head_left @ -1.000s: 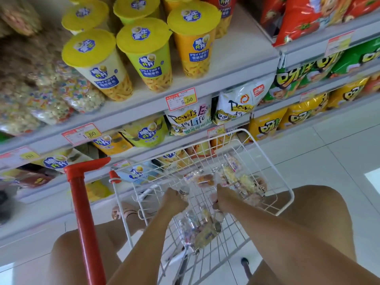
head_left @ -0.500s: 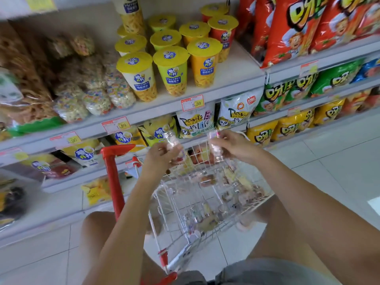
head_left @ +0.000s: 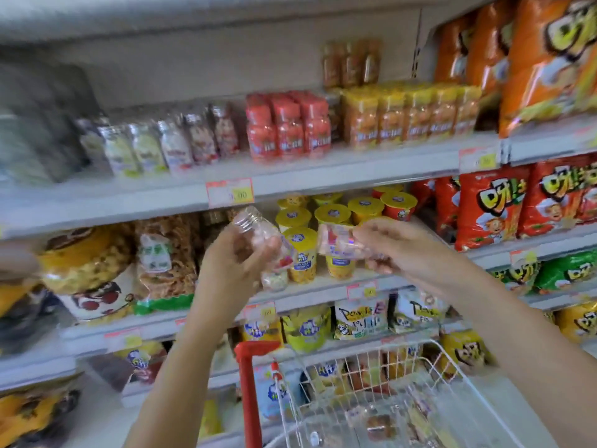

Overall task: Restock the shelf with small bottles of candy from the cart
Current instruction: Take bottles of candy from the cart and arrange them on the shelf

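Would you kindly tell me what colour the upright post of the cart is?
Red. The cart post shows best in the head view.

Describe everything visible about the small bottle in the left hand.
The small clear plastic bottle has a ribbed silvery cap and holds pale pink, white and red candy. It is tilted, cap up and to the left, held in the air before the shelves. The left hand grips its middle. Blur hides any label.

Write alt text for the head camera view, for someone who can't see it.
A person's left hand grips a small clear plastic candy bottle and the right hand grips another clear bottle, before stocked white snack shelves. A white wire cart basket sits below.
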Motion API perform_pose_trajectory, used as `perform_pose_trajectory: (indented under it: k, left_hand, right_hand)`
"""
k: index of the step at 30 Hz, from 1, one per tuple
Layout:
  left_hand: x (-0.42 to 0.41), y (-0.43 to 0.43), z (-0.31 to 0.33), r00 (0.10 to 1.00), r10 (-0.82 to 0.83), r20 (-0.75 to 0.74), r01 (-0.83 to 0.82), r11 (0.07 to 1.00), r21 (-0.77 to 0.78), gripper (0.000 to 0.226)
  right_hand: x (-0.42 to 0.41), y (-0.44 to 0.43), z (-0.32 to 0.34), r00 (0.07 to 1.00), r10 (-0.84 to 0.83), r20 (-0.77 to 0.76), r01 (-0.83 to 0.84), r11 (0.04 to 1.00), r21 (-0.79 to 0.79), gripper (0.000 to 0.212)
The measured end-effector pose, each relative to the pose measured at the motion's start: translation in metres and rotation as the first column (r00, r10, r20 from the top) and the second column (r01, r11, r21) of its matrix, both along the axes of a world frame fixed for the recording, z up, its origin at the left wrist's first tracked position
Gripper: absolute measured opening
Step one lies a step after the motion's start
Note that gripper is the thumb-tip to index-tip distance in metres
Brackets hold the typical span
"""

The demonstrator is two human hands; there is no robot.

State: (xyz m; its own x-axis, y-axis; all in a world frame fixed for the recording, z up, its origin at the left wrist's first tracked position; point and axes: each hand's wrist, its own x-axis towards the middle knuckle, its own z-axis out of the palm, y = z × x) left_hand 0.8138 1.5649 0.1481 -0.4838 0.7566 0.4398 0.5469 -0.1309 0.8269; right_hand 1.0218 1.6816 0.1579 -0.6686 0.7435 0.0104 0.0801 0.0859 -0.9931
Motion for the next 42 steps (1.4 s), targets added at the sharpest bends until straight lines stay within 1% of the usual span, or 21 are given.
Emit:
perform_pose_trajectory:
  k: [3,5,7,9,12,15,16,19,20,22,23,24,25,27,31,33,35,37,38,39,42]
  left_hand:
    - [-0.027,0.002,0.042,0.997,0.047,-0.063,-0.043,0.998,0.054,0.023]
    - [-0.045,0.008,0.062,0.988,0.108,-0.106,-0.098,0.991,0.096,0.018]
    - [-0.059,0.015,0.08,0.975,0.174,-0.14,-0.156,0.979,0.128,0.022]
    - [-0.076,0.025,0.093,0.952,0.228,-0.203,-0.2,0.968,0.151,0.026]
    - [-0.095,0.042,0.104,0.916,0.278,-0.288,-0.25,0.959,0.132,0.032]
    - [-0.107,0.059,0.104,0.892,0.293,-0.345,-0.278,0.956,0.093,0.034]
    - [-0.11,0.064,0.103,0.88,0.289,-0.377,-0.281,0.957,0.078,0.035]
    - [-0.116,0.081,0.099,0.85,0.246,-0.466,-0.247,0.967,0.06,0.042]
    - [-0.117,0.086,0.098,0.843,0.231,-0.486,-0.237,0.97,0.051,0.046]
    - [-0.12,0.097,0.096,0.834,0.222,-0.505,-0.24,0.97,0.031,0.054]
    - [-0.12,0.102,0.094,0.83,0.232,-0.508,-0.255,0.967,0.025,0.057]
    - [-0.121,0.107,0.092,0.827,0.247,-0.505,-0.274,0.961,0.021,0.058]
    - [-0.123,0.111,0.091,0.826,0.268,-0.495,-0.297,0.955,0.022,0.057]
    - [-0.124,0.118,0.088,0.834,0.305,-0.46,-0.338,0.941,0.012,0.05]
    - [-0.125,0.124,0.086,0.829,0.34,-0.444,-0.375,0.927,0.009,0.039]
    - [-0.126,0.126,0.084,0.821,0.348,-0.453,-0.379,0.925,0.022,0.041]
    - [-0.127,0.126,0.081,0.81,0.358,-0.465,-0.386,0.922,0.036,0.045]
    - [-0.128,0.127,0.08,0.796,0.369,-0.479,-0.393,0.918,0.055,0.049]
    - [-0.128,0.127,0.079,0.796,0.371,-0.478,-0.391,0.918,0.062,0.05]
    - [-0.129,0.127,0.078,0.8,0.37,-0.473,-0.387,0.92,0.066,0.051]
    - [-0.13,0.129,0.078,0.808,0.363,-0.464,-0.385,0.922,0.051,0.055]
  right_hand:
    - [-0.017,-0.003,0.049,0.997,-0.018,-0.079,0.029,0.988,0.152,0.038]
    - [-0.031,-0.002,0.075,0.992,-0.015,-0.128,0.046,0.969,0.244,0.032]
    - [-0.047,0.0,0.099,0.983,-0.018,-0.185,0.077,0.946,0.316,0.026]
    - [-0.067,0.006,0.123,0.975,-0.03,-0.22,0.115,0.916,0.384,0.026]
    - [-0.111,0.024,0.154,0.981,-0.114,-0.158,0.177,0.857,0.483,0.031]
    - [-0.166,0.054,0.172,0.971,-0.189,-0.144,0.235,0.858,0.457,0.043]
    - [-0.185,0.065,0.176,0.966,-0.223,-0.133,0.26,0.846,0.466,0.043]
    - [-0.234,0.101,0.185,0.944,-0.315,-0.097,0.316,0.784,0.534,0.019]
    - [-0.246,0.111,0.187,0.937,-0.344,-0.058,0.315,0.76,0.568,0.014]
    - [-0.265,0.128,0.193,0.913,-0.406,0.037,0.288,0.707,0.646,0.017]
    - [-0.272,0.135,0.196,0.902,-0.428,0.051,0.286,0.683,0.672,0.019]
    - [-0.279,0.146,0.198,0.894,-0.444,0.063,0.286,0.673,0.682,0.014]
    - [-0.285,0.154,0.201,0.888,-0.451,0.084,0.27,0.661,0.7,0.003]
    - [-0.297,0.173,0.204,0.871,-0.474,0.133,0.228,0.628,0.744,0.017]
    - [-0.322,0.205,0.207,0.872,-0.431,0.23,0.084,0.597,0.798,0.018]
    - [-0.334,0.217,0.207,0.867,-0.403,0.294,-0.003,0.586,0.811,0.022]
    - [-0.343,0.225,0.207,0.854,-0.4,0.334,-0.059,0.562,0.825,0.016]
    - [-0.35,0.231,0.207,0.818,-0.415,0.398,-0.147,0.517,0.843,0.035]
    - [-0.352,0.231,0.205,0.799,-0.421,0.43,-0.188,0.505,0.842,0.039]
    - [-0.355,0.233,0.203,0.791,-0.416,0.447,-0.222,0.487,0.845,0.041]
    - [-0.362,0.24,0.197,0.78,-0.374,0.501,-0.286,0.5,0.818,0.039]
